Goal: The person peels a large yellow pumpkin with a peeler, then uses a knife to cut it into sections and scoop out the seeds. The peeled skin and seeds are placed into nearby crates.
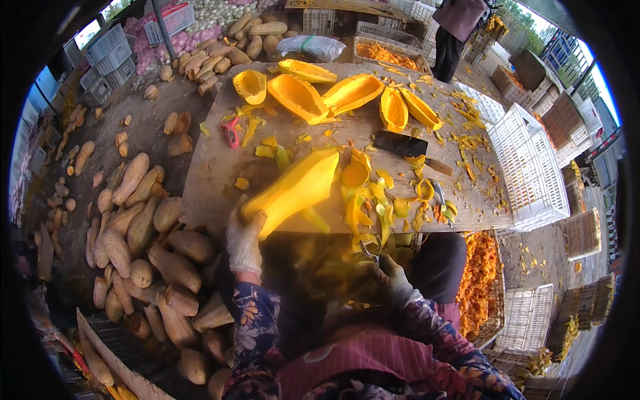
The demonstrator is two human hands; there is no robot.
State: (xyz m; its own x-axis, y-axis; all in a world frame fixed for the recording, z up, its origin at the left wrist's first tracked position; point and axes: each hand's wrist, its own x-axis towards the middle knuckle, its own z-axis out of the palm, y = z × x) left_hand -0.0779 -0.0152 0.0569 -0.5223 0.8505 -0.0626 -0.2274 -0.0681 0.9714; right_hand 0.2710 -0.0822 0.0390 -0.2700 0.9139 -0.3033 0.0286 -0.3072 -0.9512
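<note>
My left hand [245,232], in a pale work glove, grips the lower end of a peeled yellow squash [295,187], which slants up over the front edge of the wooden table [215,185]. In my gloved right hand [392,282] is a metal-headed peeler [371,249], held just below that edge with a strip of peel close to it. Curls of squash peel [382,210] lie to the right of the squash. Farther back rests a cleaver [400,144] with a wooden handle. Hollowed squash halves [300,97] line the table's far side, and a pink peeler [230,132] lies at the left.
Unpeeled squashes [145,225] are heaped on the ground at my left. By my right leg stands a crate of orange squash pulp [477,285]. A white plastic crate [530,170] adjoins the table's right edge. Beyond the table a person [452,40] stands near more crates.
</note>
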